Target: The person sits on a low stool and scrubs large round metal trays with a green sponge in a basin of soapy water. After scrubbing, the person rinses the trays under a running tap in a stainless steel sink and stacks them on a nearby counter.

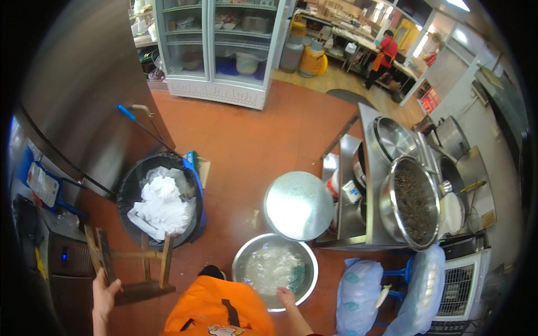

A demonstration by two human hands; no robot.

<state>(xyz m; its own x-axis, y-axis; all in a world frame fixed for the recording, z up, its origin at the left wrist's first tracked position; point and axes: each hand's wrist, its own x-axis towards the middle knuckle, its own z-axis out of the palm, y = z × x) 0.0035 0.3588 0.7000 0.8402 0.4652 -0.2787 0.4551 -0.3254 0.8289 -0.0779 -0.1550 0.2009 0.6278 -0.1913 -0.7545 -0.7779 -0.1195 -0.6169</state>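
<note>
On the left, my left hand (106, 290) grips a leg of a wooden stool (167, 262), which is tipped so its legs point up and away. My right hand (286, 296) is over the near side of a wide metal basin (235, 269), by the rim; its fingers are small and partly blurred, so I cannot tell whether they touch anything. Inside the basin are pale, clear-looking contents (269, 269) and something green (297, 277) at the right. Just beyond it stands a round, shiny metal lid or container top (298, 206). An orange apron (218, 306) covers my front.
A bin (126, 197) lined in black holds white paper. To the right, a steel table (370, 168) carries a bowl (388, 201) of dark contents. Blue plastic bags (357, 294) lie below. Further off are a glass-door refrigerator (218, 90), gas cylinders (312, 61) and another person (384, 52).
</note>
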